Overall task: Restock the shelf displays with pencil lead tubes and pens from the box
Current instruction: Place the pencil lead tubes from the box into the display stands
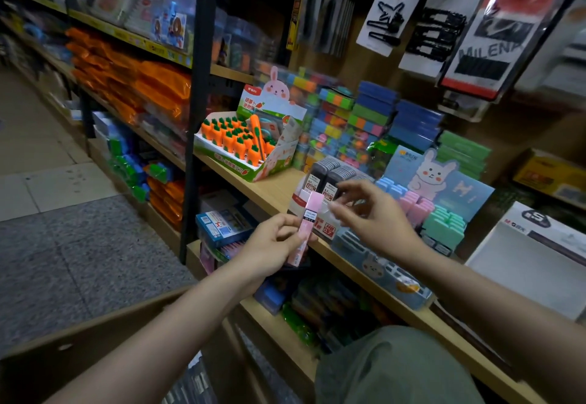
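Pink lead tube (305, 225) pinched upright in left hand (275, 246), just before front edge of wooden shelf (272, 188). Right hand (374, 216) above shelf edge, fingers loosely spread, holding nothing, beside tube top. Black lead display (326, 181) on shelf behind tube; pastel tube display (421, 210) right of it. Cardboard box (104, 337) below shelf, lower left.

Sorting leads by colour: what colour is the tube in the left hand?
Pale pink, with a black-and-white label; the tube shows in the head view.
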Motion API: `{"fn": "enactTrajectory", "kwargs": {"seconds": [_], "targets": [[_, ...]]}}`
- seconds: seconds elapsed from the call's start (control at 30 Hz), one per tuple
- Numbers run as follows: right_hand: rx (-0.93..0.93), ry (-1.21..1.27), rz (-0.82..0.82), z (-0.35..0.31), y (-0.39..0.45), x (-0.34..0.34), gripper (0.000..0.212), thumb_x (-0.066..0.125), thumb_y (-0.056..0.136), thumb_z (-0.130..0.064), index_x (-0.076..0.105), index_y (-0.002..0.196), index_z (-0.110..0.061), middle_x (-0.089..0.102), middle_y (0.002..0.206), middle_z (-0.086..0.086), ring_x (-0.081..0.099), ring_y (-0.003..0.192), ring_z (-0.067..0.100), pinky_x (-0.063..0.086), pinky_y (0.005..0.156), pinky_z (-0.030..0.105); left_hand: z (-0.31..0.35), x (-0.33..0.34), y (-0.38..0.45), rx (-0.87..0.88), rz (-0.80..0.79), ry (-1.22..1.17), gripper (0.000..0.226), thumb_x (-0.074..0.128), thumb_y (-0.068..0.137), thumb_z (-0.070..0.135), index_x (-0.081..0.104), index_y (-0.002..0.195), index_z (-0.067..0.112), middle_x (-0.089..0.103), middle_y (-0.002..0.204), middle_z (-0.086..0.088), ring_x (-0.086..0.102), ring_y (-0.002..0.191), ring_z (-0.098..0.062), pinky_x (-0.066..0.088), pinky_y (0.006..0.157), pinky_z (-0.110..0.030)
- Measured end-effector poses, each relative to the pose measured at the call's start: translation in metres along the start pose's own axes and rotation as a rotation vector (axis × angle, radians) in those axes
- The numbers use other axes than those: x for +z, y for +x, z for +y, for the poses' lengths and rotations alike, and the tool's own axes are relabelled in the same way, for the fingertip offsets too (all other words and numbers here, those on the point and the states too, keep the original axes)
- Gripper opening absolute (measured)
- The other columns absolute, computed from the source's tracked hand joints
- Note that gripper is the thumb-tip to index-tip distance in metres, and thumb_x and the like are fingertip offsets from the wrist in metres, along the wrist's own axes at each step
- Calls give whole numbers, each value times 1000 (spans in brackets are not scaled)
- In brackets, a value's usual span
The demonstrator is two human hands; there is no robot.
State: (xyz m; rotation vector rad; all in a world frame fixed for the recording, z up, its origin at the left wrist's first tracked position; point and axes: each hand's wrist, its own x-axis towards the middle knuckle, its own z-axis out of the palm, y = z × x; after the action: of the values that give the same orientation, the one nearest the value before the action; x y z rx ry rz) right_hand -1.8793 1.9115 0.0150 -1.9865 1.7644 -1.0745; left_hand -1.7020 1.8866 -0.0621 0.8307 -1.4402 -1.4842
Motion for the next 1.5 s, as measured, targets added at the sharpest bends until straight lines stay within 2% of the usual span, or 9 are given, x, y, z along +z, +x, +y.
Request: {"fn": "enactTrajectory", "kwargs": {"seconds": [0.13, 0.23, 0.4, 0.53, 0.7, 0.9, 1.13, 1.33, 1.5], "targets": [[-3, 51, -6, -6, -23, 6, 37, 78, 82, -18, 57, 112, -23, 67, 93, -4, 70, 75, 8, 60, 73, 28, -6, 12, -1, 63, -92, 26, 10, 56, 97, 13, 61, 103, 19, 75, 90, 5, 67, 83, -3, 49, 67, -15], [7, 82, 28, -9, -25, -16, 33, 79, 80, -15, 58, 104, -22, 70, 90, 0, 71, 72, 9, 59, 65, 24, -7, 22, 2, 133, -52, 197, 12, 57, 96, 21, 59, 105, 29, 69, 103, 10, 64, 97, -7, 52, 82, -26], [-3, 2, 222, 0, -18, -90, 21, 74, 85, -22, 55, 91, -29, 71, 82, -3, 71, 68, 4, 55, 57, 16, -9, 41, -3, 428, -96, 673, 42, 53, 95, 43, 39, 134, 37, 29, 134, 21, 33, 129, -1, 34, 105, -27], [-22, -302, 282, 19, -18, -107, 16, 73, 86, -25, 57, 89, -28, 66, 76, -14, 65, 69, -7, 53, 59, 14, -21, 47, -4, 521, -206, 980, 60, 47, 97, 46, 20, 150, 36, 5, 154, 21, 7, 145, -6, 22, 115, -36], [-55, -467, 228, 37, -20, -86, 13, 71, 87, -21, 59, 92, -16, 67, 82, -6, 65, 78, 10, 54, 70, 33, -37, 48, -3, 484, -266, 1178, 70, 44, 97, 50, 5, 154, 34, -7, 161, 11, -4, 149, -11, 9, 121, -35], [-45, -447, 238, 41, -12, -75, 16, 70, 88, -24, 54, 87, -25, 63, 79, -14, 60, 74, 0, 42, 58, 18, -42, 45, 2, 491, -237, 1197, 70, 44, 98, 48, 7, 155, 28, -6, 161, 9, -6, 149, -13, 6, 120, -36], [-72, -625, 274, 50, -15, -67, 17, 75, 83, -28, 59, 86, -24, 61, 85, -1, 59, 87, 24, 49, 81, 50, -44, 50, 5, 503, -194, 1154, 69, 47, 98, 44, 13, 154, 23, 2, 158, 4, 5, 148, -19, 12, 120, -35], [-112, -726, 301, 51, -16, -69, 27, 77, 80, -35, 71, 98, -16, 47, 96, -1, 51, 90, 21, 48, 79, 45, -44, 49, 5, 498, -202, 1181, 71, 48, 98, 42, 11, 155, 23, 0, 158, 5, 2, 149, -19, 12, 120, -36], [-38, -732, 322, 54, -25, -87, 45, 68, 85, -45, 63, 125, -23, 53, 115, 2, 49, 113, 21, 40, 91, 46, -43, 47, 3, 480, -221, 1187, 73, 49, 98, 41, 7, 155, 25, -6, 160, 8, -6, 149, -15, 9, 122, -38]]}}
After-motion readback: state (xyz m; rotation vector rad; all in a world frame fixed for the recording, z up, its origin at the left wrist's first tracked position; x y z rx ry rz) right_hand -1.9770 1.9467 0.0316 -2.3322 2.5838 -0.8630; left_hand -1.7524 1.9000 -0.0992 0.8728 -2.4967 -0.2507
